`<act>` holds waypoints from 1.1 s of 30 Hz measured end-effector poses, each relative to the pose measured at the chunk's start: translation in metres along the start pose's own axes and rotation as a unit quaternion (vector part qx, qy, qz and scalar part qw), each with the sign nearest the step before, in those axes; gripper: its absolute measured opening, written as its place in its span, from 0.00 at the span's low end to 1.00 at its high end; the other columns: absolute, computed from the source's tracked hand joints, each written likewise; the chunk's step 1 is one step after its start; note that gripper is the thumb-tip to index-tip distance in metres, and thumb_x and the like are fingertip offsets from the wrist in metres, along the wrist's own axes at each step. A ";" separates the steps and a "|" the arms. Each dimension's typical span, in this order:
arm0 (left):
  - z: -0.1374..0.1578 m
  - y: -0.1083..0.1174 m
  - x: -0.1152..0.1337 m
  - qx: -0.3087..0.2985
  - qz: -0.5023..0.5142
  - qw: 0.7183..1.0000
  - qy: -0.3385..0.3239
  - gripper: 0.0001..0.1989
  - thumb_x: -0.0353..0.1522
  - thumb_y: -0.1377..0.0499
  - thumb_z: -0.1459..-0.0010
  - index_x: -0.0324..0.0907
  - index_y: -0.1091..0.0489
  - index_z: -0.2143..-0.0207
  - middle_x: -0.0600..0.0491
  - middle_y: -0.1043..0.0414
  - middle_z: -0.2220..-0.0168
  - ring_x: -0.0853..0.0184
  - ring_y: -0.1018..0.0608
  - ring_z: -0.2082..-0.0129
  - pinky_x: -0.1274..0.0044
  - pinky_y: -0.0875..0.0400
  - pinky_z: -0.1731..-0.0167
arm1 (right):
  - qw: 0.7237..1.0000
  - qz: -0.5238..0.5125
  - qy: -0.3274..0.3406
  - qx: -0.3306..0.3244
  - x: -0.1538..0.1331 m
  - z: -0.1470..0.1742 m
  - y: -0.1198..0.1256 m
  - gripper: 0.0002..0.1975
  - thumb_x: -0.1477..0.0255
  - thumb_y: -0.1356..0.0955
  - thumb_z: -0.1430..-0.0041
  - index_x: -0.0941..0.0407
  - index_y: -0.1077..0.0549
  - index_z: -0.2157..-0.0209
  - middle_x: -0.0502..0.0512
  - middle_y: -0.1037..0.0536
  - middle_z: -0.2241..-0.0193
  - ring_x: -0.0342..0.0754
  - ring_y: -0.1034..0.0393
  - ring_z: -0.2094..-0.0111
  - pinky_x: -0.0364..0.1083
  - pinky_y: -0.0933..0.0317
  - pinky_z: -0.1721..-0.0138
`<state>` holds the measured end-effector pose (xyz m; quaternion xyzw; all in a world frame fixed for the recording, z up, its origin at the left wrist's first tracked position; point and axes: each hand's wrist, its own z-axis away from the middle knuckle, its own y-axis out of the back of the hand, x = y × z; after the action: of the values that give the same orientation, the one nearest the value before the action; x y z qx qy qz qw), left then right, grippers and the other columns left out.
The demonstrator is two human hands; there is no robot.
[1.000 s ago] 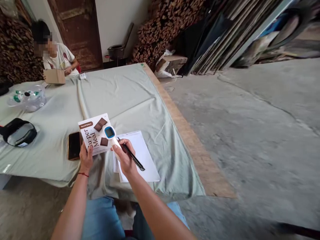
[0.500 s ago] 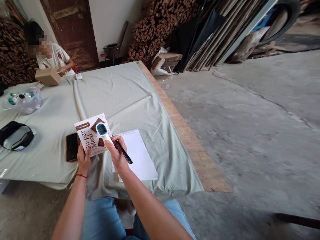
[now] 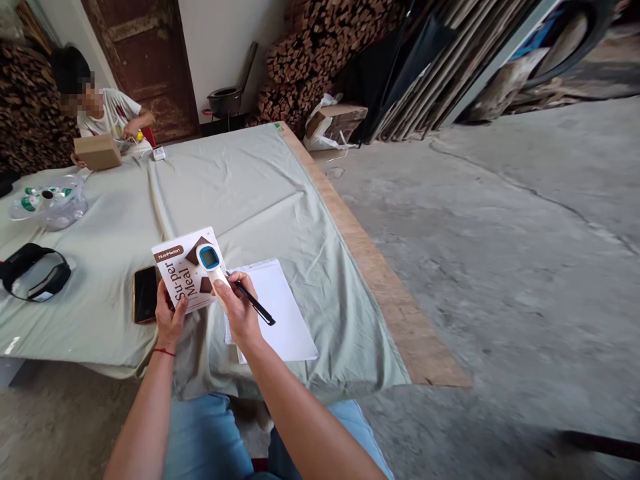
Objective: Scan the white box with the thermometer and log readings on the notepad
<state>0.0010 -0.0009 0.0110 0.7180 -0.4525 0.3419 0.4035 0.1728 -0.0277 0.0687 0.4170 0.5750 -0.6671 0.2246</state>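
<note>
Two things are sitting in my right hand (image 3: 239,308) at once: I am gripping the white handle of a thermometer gun (image 3: 211,262) with the fingers curled round it, and a black pen (image 3: 254,303) is sticking out between them toward the right. My left hand (image 3: 170,315) is pinching the lower edge of the Su-per Meal box (image 3: 184,270), tilting it up just above the cloth-covered table (image 3: 250,187). Compared with half a second ago, the gun's blue screen is sitting a touch further right over the box's top, and box and hands are riding slightly lower in view; I am judging that as aiming the gun at the box. The gun's front end is hiding behind its own head, so I am not seeing whether it touches the box. The screen's reading is too small to make out. A phone (image 3: 145,294) is lying just left of the box, a white sheet (image 3: 280,313) partly under my right hand.
</note>
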 end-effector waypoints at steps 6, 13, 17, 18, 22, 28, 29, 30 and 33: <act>0.003 -0.002 -0.010 0.048 -0.015 0.998 -0.031 0.38 0.49 0.36 0.41 0.47 0.46 0.35 0.39 0.35 0.41 0.55 0.23 0.49 0.63 0.24 0.51 | 0.999 -0.023 0.006 -0.032 -0.015 0.007 0.003 0.24 0.52 0.26 0.48 0.50 0.40 0.66 0.45 0.26 0.76 0.47 0.27 0.73 0.47 0.35 0.68; -0.005 -0.009 -0.017 0.080 -0.126 0.989 -0.022 0.48 0.52 0.34 0.47 0.38 0.49 0.34 0.32 0.42 0.37 0.50 0.28 0.40 0.62 0.30 0.43 | 0.955 0.252 0.149 0.040 -0.020 0.003 0.081 0.20 0.55 0.25 0.49 0.52 0.35 0.67 0.55 0.21 0.63 0.49 0.28 0.66 0.48 0.36 0.63; -0.008 -0.012 -0.015 0.051 -0.179 0.982 -0.012 0.45 0.47 0.34 0.46 0.36 0.48 0.34 0.32 0.43 0.36 0.48 0.36 0.34 0.59 0.43 0.33 | 0.851 0.492 0.172 0.064 -0.014 -0.008 0.146 0.17 0.54 0.28 0.47 0.52 0.33 0.68 0.59 0.21 0.60 0.54 0.28 0.61 0.54 0.36 0.58; -0.004 -0.012 -0.013 0.053 -0.187 0.981 -0.012 0.46 0.46 0.34 0.46 0.35 0.50 0.33 0.31 0.44 0.35 0.48 0.37 0.33 0.59 0.43 0.33 | 0.830 0.526 0.175 0.058 -0.014 -0.009 0.158 0.16 0.54 0.29 0.45 0.52 0.32 0.68 0.59 0.21 0.60 0.55 0.29 0.60 0.54 0.36 0.57; 0.029 -0.016 0.012 0.103 -0.235 0.965 -0.051 0.46 0.42 0.33 0.46 0.36 0.51 0.33 0.32 0.52 0.33 0.48 0.45 0.31 0.57 0.47 0.32 | 0.785 0.579 0.218 0.035 -0.020 0.003 0.171 0.15 0.56 0.34 0.36 0.53 0.26 0.62 0.61 0.22 0.58 0.58 0.31 0.51 0.58 0.37 0.49; 0.084 -0.041 0.051 -0.153 -0.245 0.944 -0.157 0.17 0.38 0.42 0.35 0.44 0.29 0.45 0.42 0.37 0.40 0.52 0.35 0.37 0.58 0.42 0.36 | 0.898 0.403 0.177 0.005 -0.021 0.055 0.136 0.14 0.64 0.36 0.35 0.52 0.22 0.57 0.54 0.23 0.64 0.49 0.28 0.63 0.50 0.32 0.60; 0.088 -0.044 0.053 -0.198 -0.247 0.936 -0.155 0.15 0.38 0.42 0.34 0.46 0.27 0.47 0.43 0.36 0.39 0.52 0.35 0.36 0.57 0.42 0.36 | 0.913 0.383 0.142 -0.007 -0.016 0.063 0.131 0.11 0.65 0.35 0.37 0.52 0.22 0.60 0.53 0.23 0.67 0.48 0.28 0.66 0.49 0.32 0.62; 0.090 -0.045 0.054 -0.232 -0.249 0.928 -0.149 0.14 0.38 0.42 0.34 0.47 0.26 0.48 0.44 0.36 0.38 0.51 0.36 0.35 0.56 0.43 0.36 | 0.923 0.368 0.112 -0.012 -0.011 0.069 0.128 0.09 0.65 0.34 0.39 0.52 0.22 0.63 0.51 0.23 0.69 0.47 0.29 0.69 0.48 0.33 0.65; 0.091 -0.044 0.052 -0.297 -0.246 0.913 -0.131 0.15 0.37 0.38 0.38 0.49 0.24 0.49 0.45 0.36 0.37 0.48 0.39 0.34 0.51 0.47 0.35 | 0.932 0.359 0.056 -0.004 0.002 0.082 0.126 0.06 0.66 0.32 0.44 0.53 0.25 0.68 0.48 0.25 0.75 0.45 0.33 0.76 0.46 0.36 0.71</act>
<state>0.0714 -0.0898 0.0041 0.6918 -0.3911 -0.0159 0.6067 0.2453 -0.1354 -0.0067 0.6310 0.4015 -0.5153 0.4184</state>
